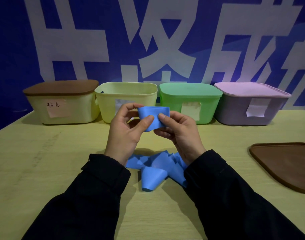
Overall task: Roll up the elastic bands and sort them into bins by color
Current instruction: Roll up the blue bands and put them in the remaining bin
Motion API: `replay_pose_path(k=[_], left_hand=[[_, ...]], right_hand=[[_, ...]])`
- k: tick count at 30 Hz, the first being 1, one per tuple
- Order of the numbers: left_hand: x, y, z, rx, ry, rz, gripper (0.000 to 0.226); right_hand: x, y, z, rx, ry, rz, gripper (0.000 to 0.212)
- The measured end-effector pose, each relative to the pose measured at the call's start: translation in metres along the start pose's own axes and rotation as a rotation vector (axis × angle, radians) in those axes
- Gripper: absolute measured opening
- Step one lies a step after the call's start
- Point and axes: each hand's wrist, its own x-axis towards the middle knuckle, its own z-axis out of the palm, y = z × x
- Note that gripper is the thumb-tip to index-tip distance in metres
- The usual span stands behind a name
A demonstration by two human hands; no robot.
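Pinching blue band (152,117) roll between left hand (126,131) and right hand (178,131); keep turns tight, edges aligned, feeding loose tail from below grip.

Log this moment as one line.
both hands rolling blue band | tail loose on table | yellow bin open
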Motion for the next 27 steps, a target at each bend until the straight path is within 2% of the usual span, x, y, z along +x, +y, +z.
replay_pose_path(k=[3,6,13,17,23,27], left_hand=[[0.0008,0.0004,-0.0021,0.003,0.013,-0.009,0.045],[0.0014,0.0020,-0.0032,-0.020,0.035,-0.028,0.040],[0.0004,0.0016,-0.0009,-0.079,-0.047,-0.006,0.040],[-0.0012,-0.0033,-0.0013,-0.025,-0.121,-0.009,0.024],[0.0001,-0.0027,-0.0020,-0.087,-0.138,-0.052,0.032],[-0.0023,-0.0013,-0.0001,0.038,-0.088,-0.030,0.026]], right_hand=[[0.0004,-0.0039,-0.0017,0.053,-0.001,0.021,0.009],[0.0008,-0.0063,-0.0023,0.094,0.003,0.044,0.008],[0.0017,-0.0046,-0.0003,0.122,-0.007,0.053,0.007],[0.0029,-0.0015,-0.0018,0.062,0.000,-0.003,0.012],[0.0001,0.0005,0.0020,-0.064,0.016,-0.062,0.006],[-0.0019,0.0017,0.0040,-0.113,0.015,-0.061,0.005]])
